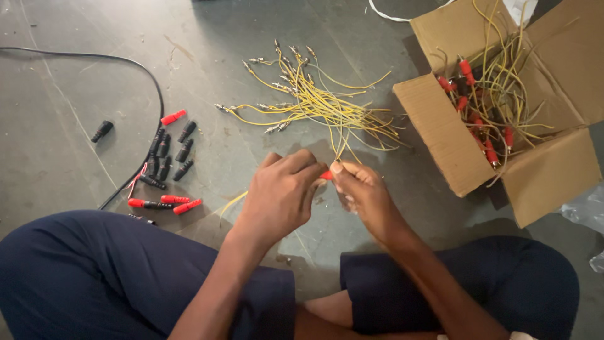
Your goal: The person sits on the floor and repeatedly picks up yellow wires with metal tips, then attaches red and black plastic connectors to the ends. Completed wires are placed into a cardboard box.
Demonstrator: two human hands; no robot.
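My left hand (pixel 281 192) and my right hand (pixel 362 194) meet over the grey floor, both pinching a small red plug cap (pixel 326 175) between their fingertips. A thin yellow wire (pixel 231 203) trails out to the left under my left hand. Just beyond the hands lies a loose bundle of yellow wires (pixel 314 104) with metal tips. Black plug caps (pixel 168 151) and red plug caps (pixel 165 202) lie in a group to the left of my left hand.
An open cardboard box (pixel 443 135) at the right holds finished yellow wires with red and black caps. A black cable (pixel 151 85) curves across the floor at left. One stray black cap (pixel 102 131) lies far left. My crossed legs (pixel 126 277) fill the bottom.
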